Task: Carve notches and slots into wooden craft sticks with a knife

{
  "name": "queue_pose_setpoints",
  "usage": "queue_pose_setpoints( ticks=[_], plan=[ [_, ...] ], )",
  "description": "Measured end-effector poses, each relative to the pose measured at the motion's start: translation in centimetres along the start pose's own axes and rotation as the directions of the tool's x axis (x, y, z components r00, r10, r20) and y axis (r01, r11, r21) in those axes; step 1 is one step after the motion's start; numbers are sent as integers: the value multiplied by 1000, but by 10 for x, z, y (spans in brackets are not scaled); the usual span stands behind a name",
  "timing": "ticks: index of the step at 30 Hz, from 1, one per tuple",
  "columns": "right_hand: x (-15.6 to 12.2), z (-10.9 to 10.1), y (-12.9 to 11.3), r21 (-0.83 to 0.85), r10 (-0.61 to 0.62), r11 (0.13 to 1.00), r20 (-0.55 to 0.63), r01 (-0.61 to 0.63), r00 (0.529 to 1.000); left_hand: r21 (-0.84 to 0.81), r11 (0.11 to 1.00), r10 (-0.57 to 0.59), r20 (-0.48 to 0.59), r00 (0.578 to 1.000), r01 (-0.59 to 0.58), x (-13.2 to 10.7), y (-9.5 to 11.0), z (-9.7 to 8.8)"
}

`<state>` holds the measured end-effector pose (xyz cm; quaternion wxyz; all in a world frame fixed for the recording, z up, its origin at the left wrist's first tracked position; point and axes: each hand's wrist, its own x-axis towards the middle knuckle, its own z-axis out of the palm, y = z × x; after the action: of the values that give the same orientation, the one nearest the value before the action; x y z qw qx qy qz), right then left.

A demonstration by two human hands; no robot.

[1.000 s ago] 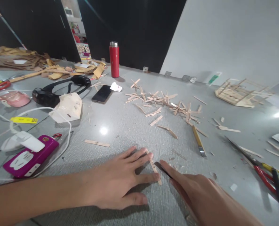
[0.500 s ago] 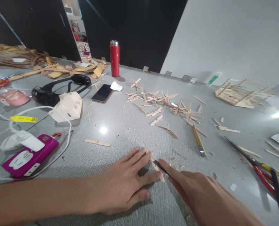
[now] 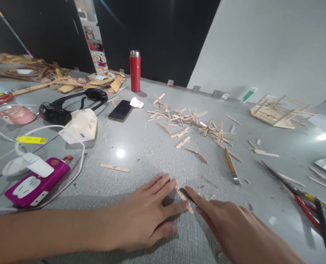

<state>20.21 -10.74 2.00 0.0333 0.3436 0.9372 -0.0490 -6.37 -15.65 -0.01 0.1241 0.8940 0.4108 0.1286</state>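
Under left hand (image 3: 146,212), fingers spread: wooden stick (image 3: 181,194); right hand (image 3: 229,225) gripping dark blade (image 3: 187,197) just right of stick.

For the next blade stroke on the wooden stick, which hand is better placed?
Likely the right hand: it grips the dark blade, its tip right at the wooden stick. The left hand is spread with fingertips on the stick, better suited to steadying it.

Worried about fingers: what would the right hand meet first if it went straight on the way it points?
Probably the wooden stick under the left hand's fingertips, beside the right hand's blade; whether they touch is unclear.
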Motion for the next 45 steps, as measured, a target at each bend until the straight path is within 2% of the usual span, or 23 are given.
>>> queue_pose_setpoints(
  ticks=[9, 19, 23, 29, 34, 37, 40, 43, 45],
  plan=[
    [-2, 2, -11, -121, -8, 993, -100, -4, 995, 29, 1000, -11, -6, 1000, 11, 0, 1, 0],
    [-3, -1, -13, -132, -25, 991, -128, 8, 991, 28, 999, -15, -9, 1000, 15, 1, 1, 3],
    [1, -7, -15, -218, -90, 975, -192, 47, 977, 13, 1000, -7, -9, 1000, 8, 1, 0, 4],
    [5, -20, -14, -471, -299, 869, -256, 151, 919, 46, 998, -44, -35, 998, 46, 1, 2, 7],
    [9, -10, -20, -620, -257, 783, -246, 52, 935, 108, 993, -38, -11, 999, 39, 2, 3, 9],
    [14, -5, -27, -700, -211, 713, -151, 46, 966, 134, 990, -32, 4, 999, 31, 2, 1, 8],
    [18, -7, -28, -668, -194, 740, -109, 73, 975, 152, 988, 6, 29, 1000, -11, 2, -2, 6],
    [18, -9, -25, -591, -209, 802, -152, 81, 966, 174, 984, 32, 47, 998, -40, 3, -3, 4],
    [17, -9, -23, -581, -238, 807, -157, 105, 958, 195, 980, 37, 44, 998, -45, 4, -2, 4]
  ],
)
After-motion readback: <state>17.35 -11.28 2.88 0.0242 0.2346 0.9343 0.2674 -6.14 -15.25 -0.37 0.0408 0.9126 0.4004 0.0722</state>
